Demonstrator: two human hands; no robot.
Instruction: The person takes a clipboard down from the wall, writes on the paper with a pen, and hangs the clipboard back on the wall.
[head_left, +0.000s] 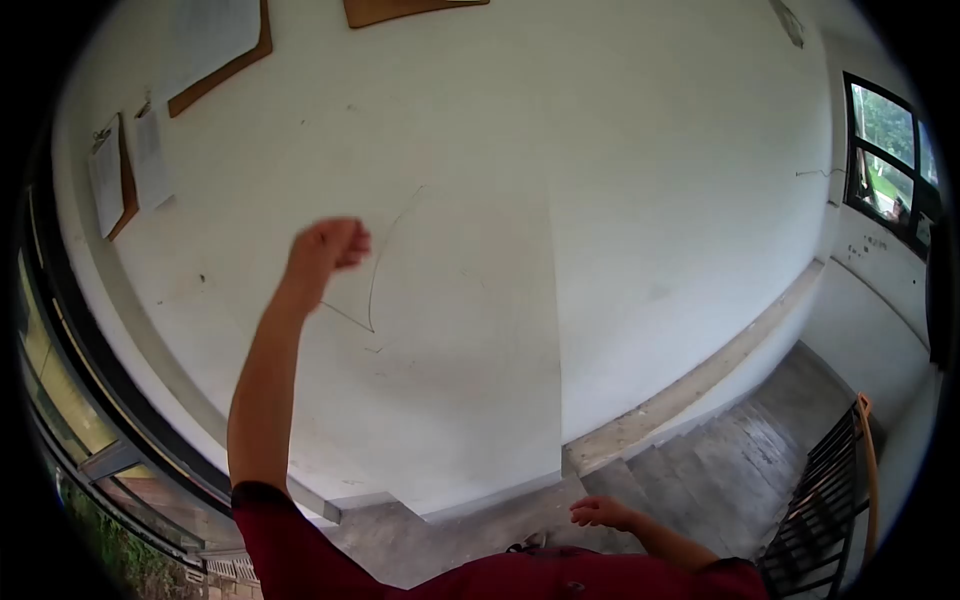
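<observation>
My left hand (331, 246) is raised in front of the pale wall (650, 180), its fingers curled into a fist. Whatever may be inside the fist is hidden. Behind the left wrist, a thin dark line (371, 290), either a wire or a mark, bends across the wall. Low at the front of my body, my right hand (601, 513) has its fingers loosely apart and holds nothing. Dark red sleeves cover both upper arms.
Clipboards with papers (112, 175) hang at the left, beside a glazed frame (70, 390). Grey stairs (690, 465) run along the wall at the right, with a ledge (700, 380) above them. A black railing (825, 500) with an orange handrail and a window (885, 150) are farther right.
</observation>
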